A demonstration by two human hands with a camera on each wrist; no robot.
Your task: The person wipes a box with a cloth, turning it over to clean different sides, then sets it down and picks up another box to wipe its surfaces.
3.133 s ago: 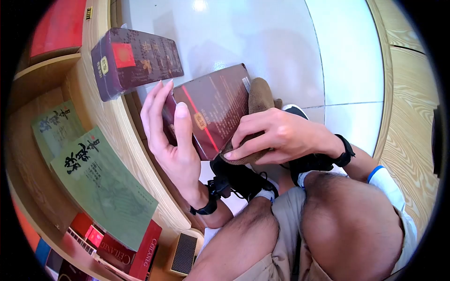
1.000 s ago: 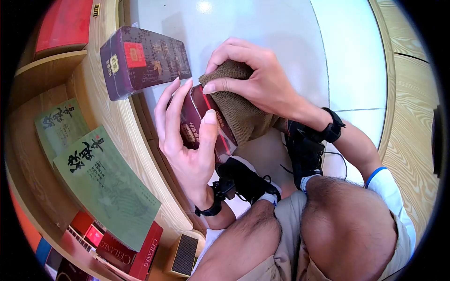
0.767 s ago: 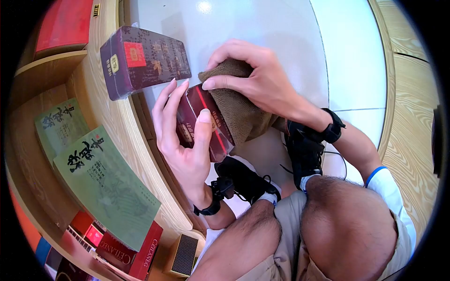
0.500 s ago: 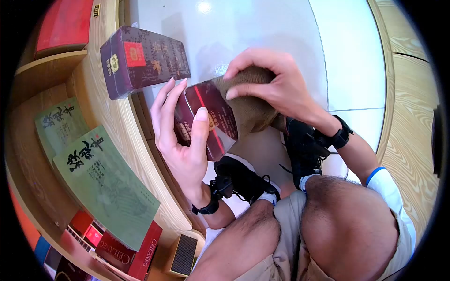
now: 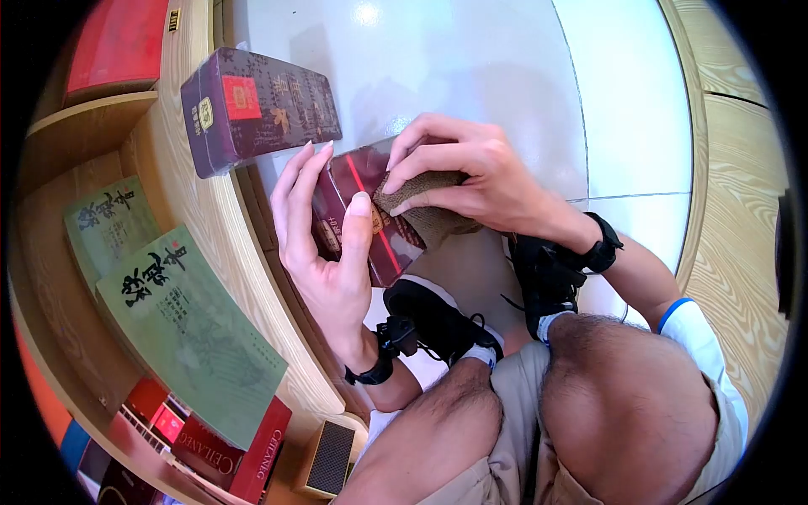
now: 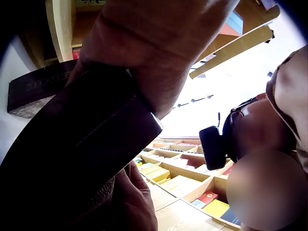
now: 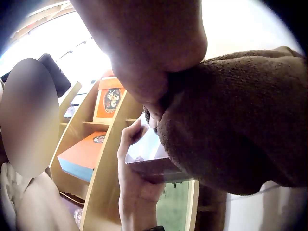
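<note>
Now left hand (image 5: 324, 252) grips box (image 5: 358, 210); right hand (image 5: 471, 181) presses cloth (image 5: 425, 206).

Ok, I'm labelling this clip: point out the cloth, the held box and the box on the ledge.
cloth (image 5: 438, 223), head view, its lower fold.
held box (image 5: 389, 248), head view, lower part of its face.
ledge box (image 5: 269, 105), head view, its top face.

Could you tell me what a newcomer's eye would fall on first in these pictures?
The two hands at the centre: the left hand grips a dark red box, while the right hand presses a brown cloth against its face. Next, a similar box lies on the wooden ledge above them, and green booklets sit at lower left.
</note>
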